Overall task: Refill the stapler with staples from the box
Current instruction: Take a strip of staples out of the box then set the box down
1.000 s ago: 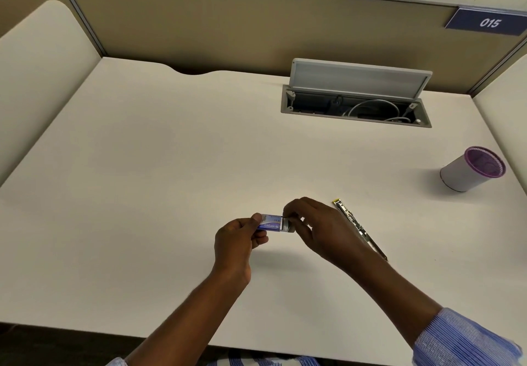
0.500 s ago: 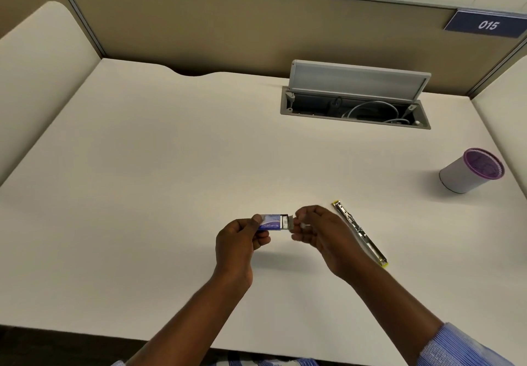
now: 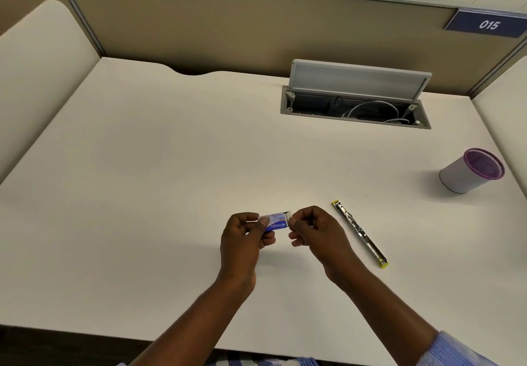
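A small blue and white staple box [image 3: 276, 222] is held just above the white desk [image 3: 159, 183] near its front middle. My left hand [image 3: 245, 237] pinches the box's left end. My right hand [image 3: 315, 230] has its fingertips closed at the box's open right end flap; whether staples are between those fingers is hidden. The stapler [image 3: 360, 233], opened out flat into a long metal strip with yellow ends, lies on the desk just right of my right hand, untouched.
A white cup with a purple rim [image 3: 472, 170] stands at the right. An open grey cable hatch [image 3: 356, 97] with wires sits at the back. Beige partition walls [image 3: 228, 23] close in the desk on three sides.
My right hand drew slightly off the box's right end, then came back to the open flap. The box is turned so its printed face shows. The stapler has not moved.
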`<action>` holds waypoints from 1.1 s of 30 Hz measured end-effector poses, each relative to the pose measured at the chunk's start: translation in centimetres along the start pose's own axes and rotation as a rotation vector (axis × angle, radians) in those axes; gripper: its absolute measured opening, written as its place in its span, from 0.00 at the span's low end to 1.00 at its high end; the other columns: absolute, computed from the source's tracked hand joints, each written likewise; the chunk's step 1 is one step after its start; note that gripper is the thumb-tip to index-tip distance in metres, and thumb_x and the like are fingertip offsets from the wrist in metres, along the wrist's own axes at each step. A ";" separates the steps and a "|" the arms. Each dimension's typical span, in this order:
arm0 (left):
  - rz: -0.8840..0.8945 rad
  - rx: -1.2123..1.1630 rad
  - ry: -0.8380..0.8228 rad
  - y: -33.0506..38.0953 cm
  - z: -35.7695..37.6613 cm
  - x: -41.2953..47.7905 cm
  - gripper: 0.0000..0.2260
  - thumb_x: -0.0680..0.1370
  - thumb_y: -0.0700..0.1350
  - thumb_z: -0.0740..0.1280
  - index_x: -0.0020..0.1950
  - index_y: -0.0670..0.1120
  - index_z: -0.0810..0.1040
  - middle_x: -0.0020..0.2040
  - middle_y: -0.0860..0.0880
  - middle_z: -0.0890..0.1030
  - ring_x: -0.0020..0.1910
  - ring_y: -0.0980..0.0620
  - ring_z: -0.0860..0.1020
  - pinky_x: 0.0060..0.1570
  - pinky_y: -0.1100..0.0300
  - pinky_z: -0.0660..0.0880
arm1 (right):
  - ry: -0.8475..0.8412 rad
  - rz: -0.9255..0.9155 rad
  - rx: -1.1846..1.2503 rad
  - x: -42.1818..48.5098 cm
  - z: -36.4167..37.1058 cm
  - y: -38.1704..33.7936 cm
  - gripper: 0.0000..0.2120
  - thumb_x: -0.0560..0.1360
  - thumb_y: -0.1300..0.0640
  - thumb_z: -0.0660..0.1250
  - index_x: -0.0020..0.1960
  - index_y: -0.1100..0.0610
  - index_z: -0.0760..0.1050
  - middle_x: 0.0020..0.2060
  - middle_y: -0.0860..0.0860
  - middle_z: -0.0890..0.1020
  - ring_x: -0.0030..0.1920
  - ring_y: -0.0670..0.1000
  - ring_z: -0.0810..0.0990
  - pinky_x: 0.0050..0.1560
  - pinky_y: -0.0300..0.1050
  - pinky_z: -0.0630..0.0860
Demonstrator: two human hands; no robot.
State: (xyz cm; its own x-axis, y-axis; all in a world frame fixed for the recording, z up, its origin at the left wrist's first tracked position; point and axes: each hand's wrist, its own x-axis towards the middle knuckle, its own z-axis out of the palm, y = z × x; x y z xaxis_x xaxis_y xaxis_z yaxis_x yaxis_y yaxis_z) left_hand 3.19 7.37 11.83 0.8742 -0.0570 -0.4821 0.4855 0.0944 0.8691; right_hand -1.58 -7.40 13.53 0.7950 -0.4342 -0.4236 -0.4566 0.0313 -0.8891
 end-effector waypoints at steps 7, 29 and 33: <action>0.012 -0.018 -0.015 -0.1 0.1 0.1 0.06 0.78 0.39 0.72 0.53 0.43 0.78 0.46 0.42 0.86 0.37 0.48 0.86 0.40 0.57 0.83 | 0.023 -0.037 -0.023 -0.2 0.5 0.2 0.05 0.78 0.56 0.71 0.45 0.57 0.80 0.36 0.51 0.86 0.37 0.48 0.85 0.41 0.45 0.83; 0.050 0.108 0.174 3.2 0.3 11.1 0.07 0.77 0.39 0.71 0.53 0.38 0.82 0.36 0.45 0.82 0.33 0.48 0.80 0.47 0.50 0.81 | 0.003 0.105 0.062 -0.1 0.7 2.1 0.07 0.79 0.55 0.70 0.48 0.58 0.83 0.38 0.50 0.85 0.38 0.47 0.84 0.44 0.44 0.83; 0.090 0.170 0.270 5.0 -0.5 15.7 0.06 0.77 0.41 0.72 0.50 0.40 0.80 0.39 0.40 0.83 0.34 0.45 0.81 0.48 0.50 0.82 | 0.007 0.148 0.081 -0.8 0.2 3.0 0.08 0.79 0.56 0.69 0.49 0.60 0.83 0.38 0.51 0.85 0.37 0.48 0.83 0.43 0.43 0.83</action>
State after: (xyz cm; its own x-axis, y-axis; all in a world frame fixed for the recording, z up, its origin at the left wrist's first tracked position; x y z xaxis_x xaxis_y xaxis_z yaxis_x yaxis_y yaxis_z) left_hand 19.36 7.41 8.51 0.8939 0.2120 -0.3949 0.4189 -0.0816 0.9044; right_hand -3.47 -6.76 11.12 0.7184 -0.4255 -0.5503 -0.5348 0.1682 -0.8281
